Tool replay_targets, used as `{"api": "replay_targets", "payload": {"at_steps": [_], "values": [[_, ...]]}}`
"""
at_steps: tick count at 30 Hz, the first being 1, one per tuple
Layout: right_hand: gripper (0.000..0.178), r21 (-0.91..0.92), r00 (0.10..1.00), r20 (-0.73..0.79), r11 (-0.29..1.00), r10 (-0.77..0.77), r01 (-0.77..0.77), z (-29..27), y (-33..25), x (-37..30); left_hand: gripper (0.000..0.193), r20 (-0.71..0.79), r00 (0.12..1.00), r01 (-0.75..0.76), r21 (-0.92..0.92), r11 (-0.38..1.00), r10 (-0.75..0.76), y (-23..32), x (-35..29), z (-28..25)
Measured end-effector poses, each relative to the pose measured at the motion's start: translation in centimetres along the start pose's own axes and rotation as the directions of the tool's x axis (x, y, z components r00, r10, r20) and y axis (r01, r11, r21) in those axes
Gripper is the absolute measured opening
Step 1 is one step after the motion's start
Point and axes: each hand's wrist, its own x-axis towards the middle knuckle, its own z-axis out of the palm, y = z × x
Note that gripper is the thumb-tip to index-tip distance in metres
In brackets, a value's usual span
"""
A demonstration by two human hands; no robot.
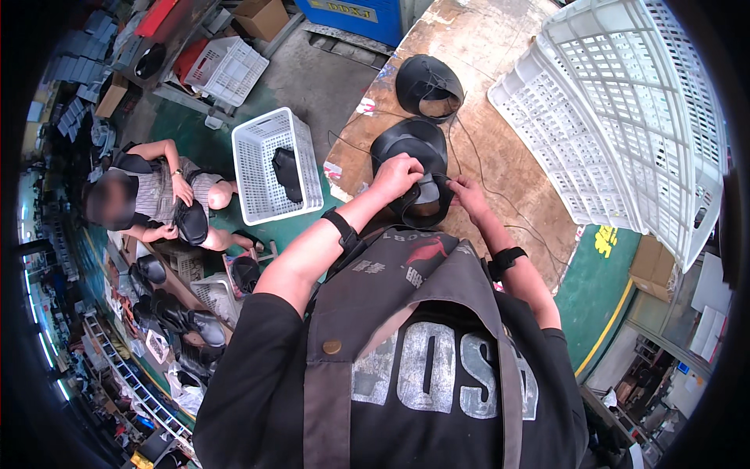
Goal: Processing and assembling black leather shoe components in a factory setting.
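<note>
In front of me on the worktable lies a black shoe upper [408,144], with a grey lining or tongue showing in its opening. My left hand [399,177] is closed on the upper's edge near that opening, fingers bent inward. At the opposite edge, my right hand [471,197] pinches what looks like a thin dark lace. The fingertips of both hands are partly hidden. Just beyond sits another black upper [428,84], with thin laces across its top. Loose dark laces [512,202] trail over the wooden surface.
The worn wooden tabletop [522,155] has large white plastic crates [601,102] on its right. A white basket [277,211] with a black piece inside stands on the floor at left. Beside it a seated person [168,187] handles a black piece. Cardboard boxes [655,267] stand at far right.
</note>
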Motion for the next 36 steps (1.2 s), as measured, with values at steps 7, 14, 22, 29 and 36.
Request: {"api": "replay_targets", "payload": {"at_steps": [7,14,22,29,36], "values": [[0.013,-0.02,0.999,0.026,1.0,-0.019,0.02,0.3,-0.4,-0.3,0.022,0.065,0.995,-0.093,0.418,0.904,0.073,2.3,-0.3,1.0],[0.012,0.059,1.0,0.023,0.998,-0.008,0.007,0.4,-1.0,-0.9,0.025,0.048,0.99,0.112,0.324,0.94,-0.134,2.0,0.0,0.9],[0.012,0.088,1.0,0.025,0.996,0.009,-0.011,0.6,-1.1,-1.1,0.011,0.099,0.995,-0.011,0.345,0.938,-0.025,1.5,0.1,1.0],[0.012,0.163,0.999,-0.013,0.986,0.035,-0.033,0.3,-0.7,-1.0,0.01,0.124,0.992,-0.015,0.185,0.983,-0.008,1.9,0.3,1.1],[0.015,0.171,1.0,0.0,0.985,0.03,-0.029,0.3,-0.7,-1.0,0.011,0.128,0.991,-0.055,0.16,0.986,0.035,1.6,0.2,1.3]]}}
